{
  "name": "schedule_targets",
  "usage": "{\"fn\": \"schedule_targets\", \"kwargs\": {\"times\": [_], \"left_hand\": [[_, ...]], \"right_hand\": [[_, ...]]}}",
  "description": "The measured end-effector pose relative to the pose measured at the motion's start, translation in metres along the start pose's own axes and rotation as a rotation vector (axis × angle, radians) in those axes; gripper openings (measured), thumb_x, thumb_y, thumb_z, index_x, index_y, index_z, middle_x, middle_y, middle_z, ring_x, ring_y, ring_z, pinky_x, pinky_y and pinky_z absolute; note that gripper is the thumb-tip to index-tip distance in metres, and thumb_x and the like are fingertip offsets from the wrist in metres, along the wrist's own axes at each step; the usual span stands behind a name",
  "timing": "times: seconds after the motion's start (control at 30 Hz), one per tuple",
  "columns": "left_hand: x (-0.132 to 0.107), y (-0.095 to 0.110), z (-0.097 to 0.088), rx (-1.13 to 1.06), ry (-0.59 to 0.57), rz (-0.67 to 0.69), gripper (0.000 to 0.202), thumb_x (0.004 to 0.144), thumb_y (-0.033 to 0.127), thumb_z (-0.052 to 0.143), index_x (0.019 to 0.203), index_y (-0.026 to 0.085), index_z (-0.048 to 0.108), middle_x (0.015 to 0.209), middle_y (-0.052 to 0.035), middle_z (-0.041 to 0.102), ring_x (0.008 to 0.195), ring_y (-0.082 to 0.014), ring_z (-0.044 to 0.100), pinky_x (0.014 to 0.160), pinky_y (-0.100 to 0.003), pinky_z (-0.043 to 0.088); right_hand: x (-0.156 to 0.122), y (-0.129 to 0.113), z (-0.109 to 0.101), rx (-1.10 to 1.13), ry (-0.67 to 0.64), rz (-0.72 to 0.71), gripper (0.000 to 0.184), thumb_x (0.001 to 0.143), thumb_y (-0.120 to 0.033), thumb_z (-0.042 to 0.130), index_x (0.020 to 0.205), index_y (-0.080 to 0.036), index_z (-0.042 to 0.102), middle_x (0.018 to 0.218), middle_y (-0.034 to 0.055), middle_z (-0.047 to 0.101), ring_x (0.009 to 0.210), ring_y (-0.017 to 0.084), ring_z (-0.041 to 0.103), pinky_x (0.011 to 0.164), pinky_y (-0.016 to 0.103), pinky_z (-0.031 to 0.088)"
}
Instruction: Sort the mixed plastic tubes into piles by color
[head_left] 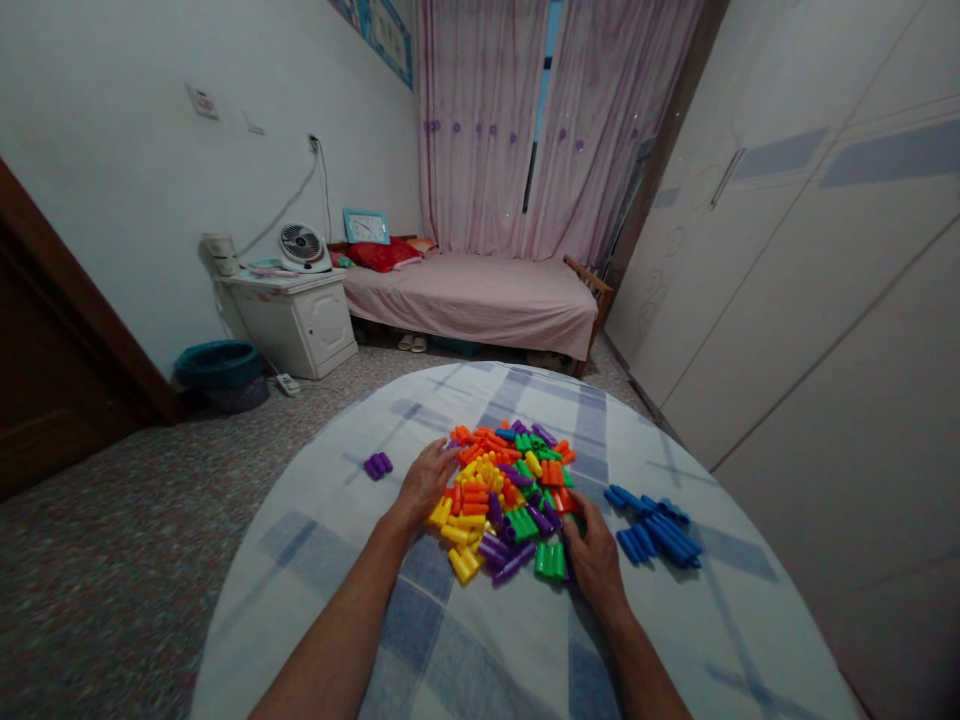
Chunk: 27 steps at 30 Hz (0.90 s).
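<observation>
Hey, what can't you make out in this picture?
All in the head view:
Underside of the multicoloured pile: hidden by the pieces on top.
Whether the right hand grips anything: hidden by the hand itself.
Markings on the blue-framed clock: too small.
The tablecloth's near edge: cut off by the picture's bottom.

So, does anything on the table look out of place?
One blue piece sits toward the far side of the mixed pile. It looks a bit odd because the other blue pieces I can see lie together, apart from it, to the right.
</observation>
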<state>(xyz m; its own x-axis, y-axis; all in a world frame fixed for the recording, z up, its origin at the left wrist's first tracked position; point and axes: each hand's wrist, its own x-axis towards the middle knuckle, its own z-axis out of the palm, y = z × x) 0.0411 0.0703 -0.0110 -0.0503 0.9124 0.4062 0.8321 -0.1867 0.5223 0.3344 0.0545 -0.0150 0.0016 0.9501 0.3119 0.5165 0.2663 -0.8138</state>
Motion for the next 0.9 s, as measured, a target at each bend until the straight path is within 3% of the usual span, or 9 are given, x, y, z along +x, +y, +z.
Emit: {"fn": "schedule_targets", "kwargs": {"times": [0.13,0.4,0.5,0.7,0.83,0.9], "left_hand": [[-0.002,-0.004,-0.001,0.006,-0.044,-0.032,0.033,0.086,0.024,0.045,0.112,0.022,0.065,0.123,-0.0088,0.058,0.117,-0.022,0.052,0.102,-0.04,0.041],[-0.005,-0.001,-0.006,0.064,0.033,-0.024,0.016,0.079,0.018,0.054,0.081,0.022,0.069,0.1,-0.0061,0.062,0.096,-0.0192,0.058,0.086,-0.034,0.048],[-0.004,0.001,-0.015,0.157,0.051,-0.046,0.017,0.077,0.015,0.053,0.084,0.021,0.067,0.099,-0.0058,0.061,0.094,-0.0192,0.057,0.085,-0.032,0.047],[-0.007,-0.008,-0.042,0.44,0.219,-0.216,0.028,0.079,0.011,0.045,0.097,0.02,0.064,0.111,-0.0091,0.061,0.101,-0.0245,0.055,0.086,-0.037,0.043],[-0.014,-0.019,-0.043,0.52,0.164,-0.282,0.026,0.079,0.014,0.047,0.097,0.02,0.064,0.101,-0.0098,0.065,0.097,-0.0261,0.056,0.087,-0.04,0.041],[-0.013,-0.019,-0.041,0.507,0.185,-0.295,0.027,0.079,0.016,0.048,0.101,0.018,0.064,0.107,-0.0118,0.064,0.103,-0.0278,0.055,0.09,-0.042,0.04]], "right_hand": [[0.0,0.001,0.0,-0.012,0.001,-0.024,0.043,0.079,-0.036,0.047,0.117,-0.019,0.056,0.119,0.0097,0.059,0.111,0.026,0.053,0.097,0.043,0.04],[0.001,0.001,-0.001,-0.03,-0.007,-0.043,0.041,0.079,-0.035,0.045,0.115,-0.019,0.057,0.12,0.0099,0.059,0.113,0.025,0.053,0.099,0.043,0.038],[0.002,0.0,-0.001,-0.023,-0.007,-0.059,0.04,0.079,-0.035,0.045,0.113,-0.019,0.058,0.119,0.01,0.059,0.113,0.025,0.053,0.1,0.044,0.038],[0.001,0.001,-0.001,-0.027,-0.016,-0.077,0.038,0.08,-0.035,0.045,0.112,-0.019,0.059,0.12,0.01,0.059,0.114,0.024,0.052,0.101,0.043,0.038],[0.001,0.003,0.0,-0.028,-0.005,-0.098,0.037,0.081,-0.033,0.045,0.111,-0.017,0.06,0.12,0.0106,0.059,0.115,0.024,0.052,0.101,0.042,0.039],[0.001,0.003,0.001,-0.021,0.006,-0.1,0.036,0.08,-0.032,0.046,0.11,-0.018,0.061,0.12,0.0101,0.059,0.114,0.023,0.053,0.101,0.042,0.039]]}}
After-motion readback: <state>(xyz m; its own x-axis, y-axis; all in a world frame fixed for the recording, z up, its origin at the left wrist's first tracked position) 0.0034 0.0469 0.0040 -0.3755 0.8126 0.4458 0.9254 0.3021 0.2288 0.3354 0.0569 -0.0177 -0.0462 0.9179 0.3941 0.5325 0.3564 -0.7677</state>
